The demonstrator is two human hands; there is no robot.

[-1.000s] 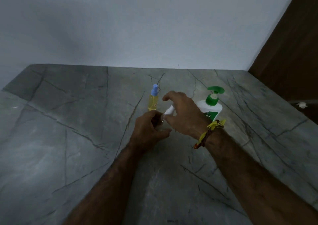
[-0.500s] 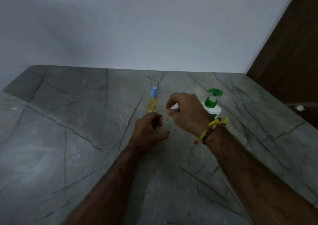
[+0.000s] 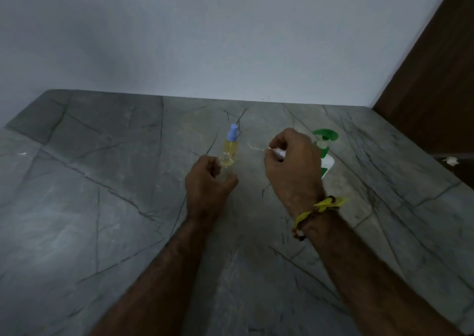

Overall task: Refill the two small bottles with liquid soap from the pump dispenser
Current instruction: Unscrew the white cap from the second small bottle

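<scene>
Head view: grey marble counter, white wall; hands grip open bottle, spray cap.

On the grey veined stone counter, the blue-capped yellow spray bottle stands toward the back edge, left of the green-topped white pump dispenser.

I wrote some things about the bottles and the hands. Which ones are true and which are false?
1. The left hand holds a clear small bottle with its top off. True.
2. The right hand is empty. False: it pinches a white spray cap with a thin tube sticking out.
3. The yellow bottle has a blue cap on. True.
4. The pump dispenser has a red pump. False: it is green.
5. The pump dispenser stands left of both hands. False: it stands behind the right hand.
</scene>
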